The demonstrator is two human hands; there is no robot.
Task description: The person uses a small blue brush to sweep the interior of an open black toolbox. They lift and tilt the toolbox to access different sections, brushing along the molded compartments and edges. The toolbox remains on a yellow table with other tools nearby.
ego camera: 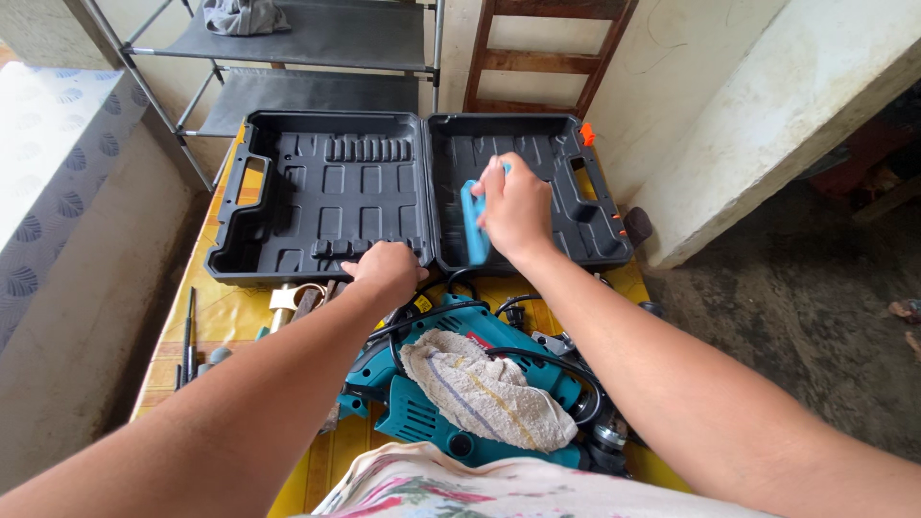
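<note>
Two hands: right hand [516, 206] fingers grip a slim blue brush [474, 223]; left hand [386, 271] fisted on the black case [317, 187].

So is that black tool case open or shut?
Open. The black tool case lies flat with both halves spread, their moulded slots bare. The right hand holds a blue piece over it.

Both forearms bare to the lower frame edge; no sleeves, watch, bracelets or gloves visible. Left hand [387, 271] and right hand [515, 209] bare, no rings seen. Garment [460, 487] at bottom centre: light cream fabric with floral print in pink, red and green. Nothing else of the person in view.
</note>
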